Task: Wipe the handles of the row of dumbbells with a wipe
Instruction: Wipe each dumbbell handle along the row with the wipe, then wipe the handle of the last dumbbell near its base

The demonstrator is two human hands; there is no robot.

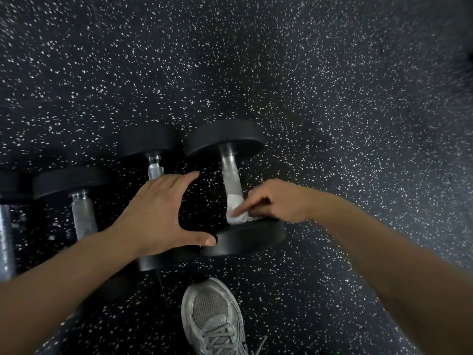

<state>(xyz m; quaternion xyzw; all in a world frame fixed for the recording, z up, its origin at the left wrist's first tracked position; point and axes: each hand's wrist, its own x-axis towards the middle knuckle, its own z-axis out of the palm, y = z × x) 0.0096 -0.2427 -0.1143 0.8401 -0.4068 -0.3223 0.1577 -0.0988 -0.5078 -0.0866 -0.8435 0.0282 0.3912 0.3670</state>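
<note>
4 dumbbells (153, 190) lie side by side in a row on the speckled floor (332, 98), each with round black heads and a knurled silver handle running away from the viewer. The rightmost dumbbell (230, 188) sits furthest forward. A small white wipe (236, 210) is wrapped around the near end of its handle (230, 172), just beside the near head (248, 238).

Black rubber floor (332, 98), flecked white all over. Grey mesh sneaker (213, 319) on that floor at its near edge, toe pointing away, laces (220, 336) loosely crossed at the bottom.
</note>
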